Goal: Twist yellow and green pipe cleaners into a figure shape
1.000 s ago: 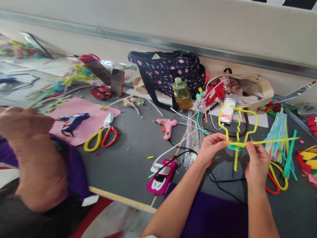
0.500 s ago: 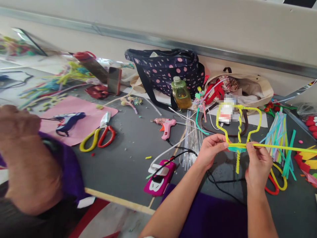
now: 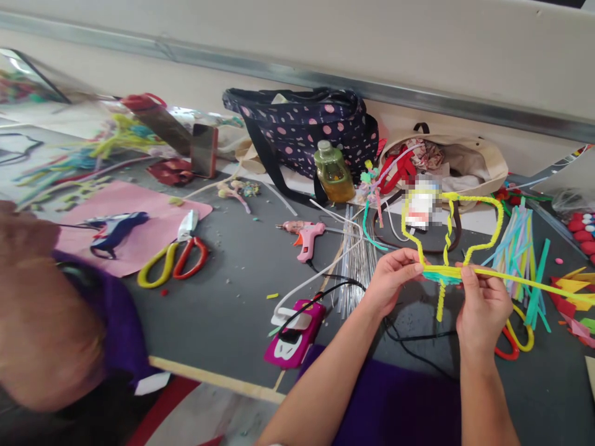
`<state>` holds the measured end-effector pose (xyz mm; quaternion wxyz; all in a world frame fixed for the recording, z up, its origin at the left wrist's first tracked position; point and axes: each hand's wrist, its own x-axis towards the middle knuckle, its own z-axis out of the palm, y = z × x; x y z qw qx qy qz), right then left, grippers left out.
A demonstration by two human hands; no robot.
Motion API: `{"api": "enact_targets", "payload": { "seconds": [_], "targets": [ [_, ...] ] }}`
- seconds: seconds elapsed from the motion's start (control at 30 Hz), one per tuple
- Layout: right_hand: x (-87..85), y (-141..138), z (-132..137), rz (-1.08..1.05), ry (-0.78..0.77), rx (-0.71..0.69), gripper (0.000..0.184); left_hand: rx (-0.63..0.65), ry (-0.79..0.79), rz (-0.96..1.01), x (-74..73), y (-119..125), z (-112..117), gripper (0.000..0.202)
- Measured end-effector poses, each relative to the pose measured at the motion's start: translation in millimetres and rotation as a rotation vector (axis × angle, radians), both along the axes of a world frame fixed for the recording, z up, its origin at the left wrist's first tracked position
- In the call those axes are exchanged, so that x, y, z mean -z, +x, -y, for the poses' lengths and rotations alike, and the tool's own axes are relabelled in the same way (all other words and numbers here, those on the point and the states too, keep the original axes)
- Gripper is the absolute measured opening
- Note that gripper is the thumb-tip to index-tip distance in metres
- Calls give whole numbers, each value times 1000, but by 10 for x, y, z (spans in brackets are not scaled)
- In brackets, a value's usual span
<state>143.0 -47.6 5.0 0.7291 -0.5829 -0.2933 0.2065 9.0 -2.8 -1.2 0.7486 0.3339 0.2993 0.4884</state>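
Note:
A frame bent from yellow pipe cleaners (image 3: 447,238) is held upright above the table, with two side loops, a twisted middle stem and a tail below. Teal pipe cleaner (image 3: 439,278) is wound along its lower crossbar. My left hand (image 3: 395,279) pinches the crossbar's left end between thumb and fingers. At the right end, my right hand (image 3: 483,303) is closed on the bar and a long yellow strand (image 3: 530,282), which runs off to the right. Partly behind my right hand lie red-and-yellow-handled scissors (image 3: 523,337).
Pastel pipe cleaners (image 3: 515,254) lie right. Left of my hands are a pink glue gun (image 3: 304,235), silvery wires (image 3: 357,266) and a magenta power strip (image 3: 297,334) with black cords. A bottle (image 3: 332,176) stands by a dark bag (image 3: 297,130). A co-worker's arm (image 3: 41,322) reaches in at left.
The whole view has shifted slightly, so things sit a little farther left. The frame's right loop spreads wider, and the long strand slopes downward more. Both hands keep their grip.

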Motion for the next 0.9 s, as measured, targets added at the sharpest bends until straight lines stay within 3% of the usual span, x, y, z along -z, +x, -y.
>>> {"api": "enact_targets", "payload": {
  "seconds": [0.37, 0.67, 0.9],
  "targets": [
    [23, 50, -14, 35, -7, 4, 25, 91, 100, -37, -3, -78, -21, 26],
    [33, 79, -39, -207, -21, -71, 26, 73, 129, -26, -46, -107, -12, 20],
    [-12, 67, -30, -264, -56, -100, 24, 72, 137, -25, -43, -112, -17, 20]
  ]
}}
